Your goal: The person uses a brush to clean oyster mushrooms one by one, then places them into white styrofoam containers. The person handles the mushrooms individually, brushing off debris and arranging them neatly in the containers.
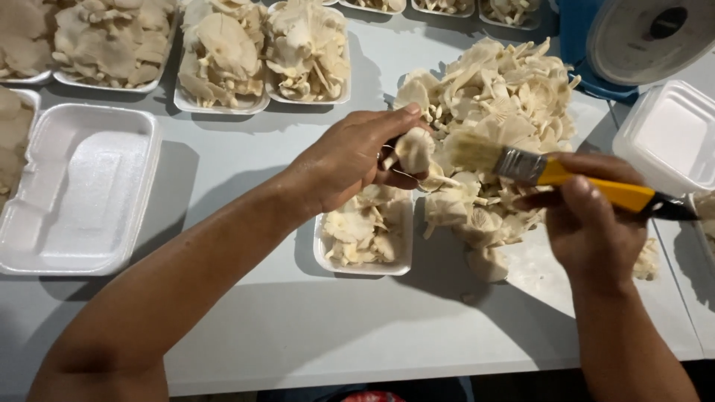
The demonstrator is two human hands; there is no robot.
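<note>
My left hand (350, 160) holds a pale oyster mushroom (414, 149) above a small white foam tray (363, 266) partly filled with mushrooms. In my right hand (592, 219) is a paintbrush (536, 168) with a yellow handle, its bristles pointing left and close to the held mushroom. Behind both hands lies a big loose pile of oyster mushrooms (495, 97) on the white table (298, 327).
An empty white foam tray (78, 190) sits at the left. Several filled trays of mushrooms (223, 59) line the back. A stack of empty foam trays (666, 134) stands at the right, behind it a round scale (640, 33) on a blue base.
</note>
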